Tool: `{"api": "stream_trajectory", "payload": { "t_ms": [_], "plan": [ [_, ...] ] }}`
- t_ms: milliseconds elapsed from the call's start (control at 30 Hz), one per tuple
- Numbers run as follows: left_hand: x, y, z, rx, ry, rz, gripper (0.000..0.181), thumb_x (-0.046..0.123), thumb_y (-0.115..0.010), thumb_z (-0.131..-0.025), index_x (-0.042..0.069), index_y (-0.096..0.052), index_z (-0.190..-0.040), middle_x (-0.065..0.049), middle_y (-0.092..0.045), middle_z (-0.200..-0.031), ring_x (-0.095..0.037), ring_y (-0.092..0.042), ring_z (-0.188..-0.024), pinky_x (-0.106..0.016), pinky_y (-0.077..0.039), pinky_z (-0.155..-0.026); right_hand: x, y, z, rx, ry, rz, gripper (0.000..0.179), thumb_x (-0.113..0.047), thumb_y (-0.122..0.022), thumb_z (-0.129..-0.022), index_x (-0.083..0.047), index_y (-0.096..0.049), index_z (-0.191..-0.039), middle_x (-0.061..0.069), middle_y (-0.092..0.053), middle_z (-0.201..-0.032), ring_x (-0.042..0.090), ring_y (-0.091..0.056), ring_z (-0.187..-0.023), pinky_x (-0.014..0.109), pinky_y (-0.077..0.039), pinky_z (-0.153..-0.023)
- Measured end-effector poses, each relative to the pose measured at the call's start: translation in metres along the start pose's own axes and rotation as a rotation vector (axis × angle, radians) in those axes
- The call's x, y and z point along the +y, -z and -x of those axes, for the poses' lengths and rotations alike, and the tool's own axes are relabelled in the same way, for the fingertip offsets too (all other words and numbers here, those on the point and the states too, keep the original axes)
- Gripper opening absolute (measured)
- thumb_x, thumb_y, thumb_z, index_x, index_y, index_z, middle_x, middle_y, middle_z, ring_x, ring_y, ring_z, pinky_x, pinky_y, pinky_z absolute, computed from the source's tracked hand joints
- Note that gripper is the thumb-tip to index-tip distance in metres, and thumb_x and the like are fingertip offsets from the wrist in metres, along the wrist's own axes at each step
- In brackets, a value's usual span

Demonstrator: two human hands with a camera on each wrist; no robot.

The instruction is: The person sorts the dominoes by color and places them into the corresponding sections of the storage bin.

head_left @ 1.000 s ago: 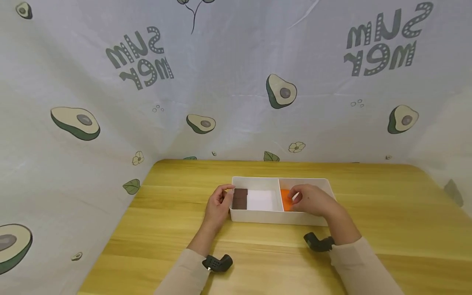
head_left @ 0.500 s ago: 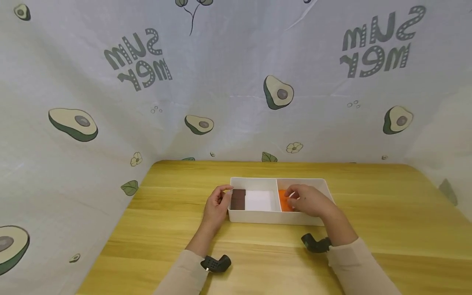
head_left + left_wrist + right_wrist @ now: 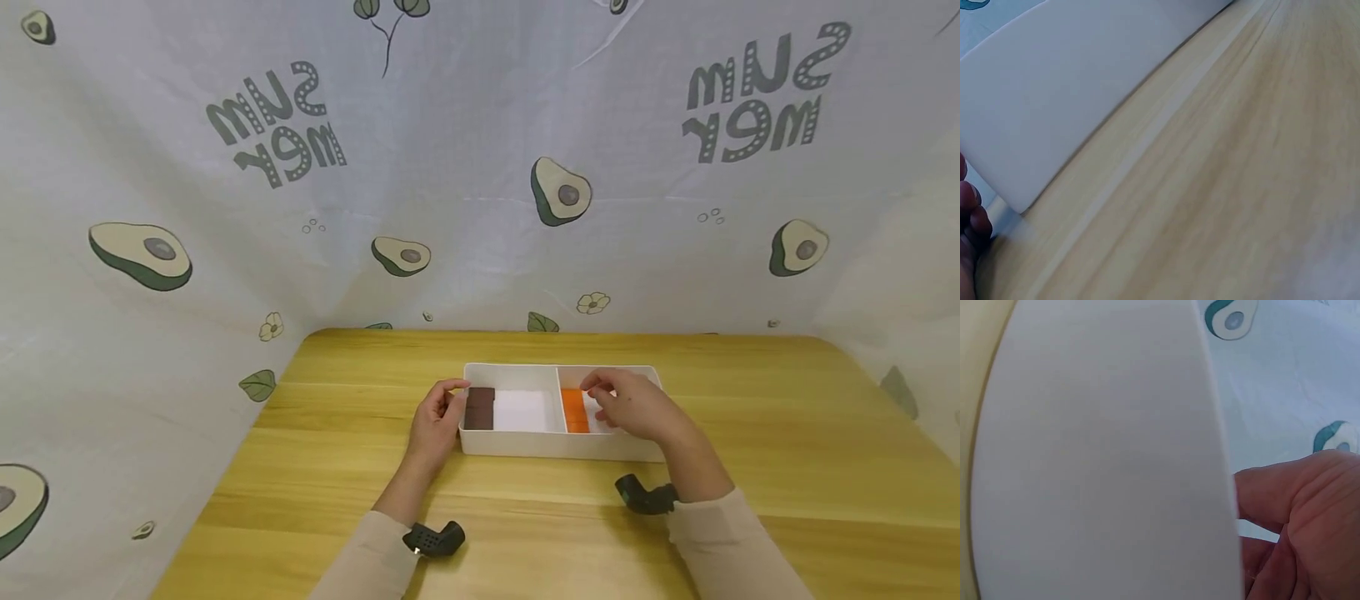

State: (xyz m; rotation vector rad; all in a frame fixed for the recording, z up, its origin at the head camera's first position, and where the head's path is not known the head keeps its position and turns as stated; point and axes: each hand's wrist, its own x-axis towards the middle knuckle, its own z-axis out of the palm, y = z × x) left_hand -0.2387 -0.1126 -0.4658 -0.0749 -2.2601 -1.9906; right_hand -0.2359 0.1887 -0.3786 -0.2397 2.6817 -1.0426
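Observation:
A white two-compartment box (image 3: pixel 525 444) sits on the table. At its left end my left hand (image 3: pixel 433 423) holds the wall, with bent fingers at the rim; the left wrist view has its fingers (image 3: pixel 974 209) outside a box corner. Dark brown blocks (image 3: pixel 480 408) lie along the left side of the left compartment. Orange blocks (image 3: pixel 574 412) form a column against the divider in the right compartment. Over that compartment is my right hand (image 3: pixel 633 404), thumb and index finger apart, just right of the orange blocks. In the right wrist view the box wall hides its fingertips.
The wooden table (image 3: pixel 337 483) extends around the box on all sides. Behind it and at the sides hangs a white cloth (image 3: pixel 465 167) printed with avocados. Each wrist wears a black camera mount (image 3: pixel 435 540).
My right hand has drawn slightly right, away from the orange blocks, and more of them shows. The left hand stays at the box's left end. The whole head view has shifted slightly.

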Motion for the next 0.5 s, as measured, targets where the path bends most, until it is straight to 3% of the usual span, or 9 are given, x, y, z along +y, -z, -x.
{"api": "stream_trajectory", "payload": {
  "t_ms": [200,500],
  "plan": [
    [0.000,0.004,0.000,-0.010,-0.021,-0.002,0.021,0.017,-0.062,-0.101,0.015,-0.070,-0.120,0.003,-0.045,-0.076,-0.008,-0.042,-0.064,-0.021,-0.035,-0.058,-0.006,0.010,0.009,0.009,0.025,-0.002,0.029,-0.014,-0.050,-0.106,-0.001,-0.060,-0.130,0.022,-0.065,-0.125,0.026,-0.072,-0.094,0.040,-0.060,-0.079],
    [-0.002,0.006,0.000,-0.004,-0.018,0.004,0.021,0.017,-0.062,-0.101,0.015,-0.070,-0.120,0.003,-0.046,-0.077,-0.008,-0.042,-0.065,-0.020,-0.035,-0.058,-0.026,0.020,0.024,0.041,0.074,0.045,0.030,-0.023,-0.054,-0.105,-0.007,-0.061,-0.130,0.018,-0.066,-0.126,0.024,-0.070,-0.094,0.035,-0.055,-0.076]
  ]
}}
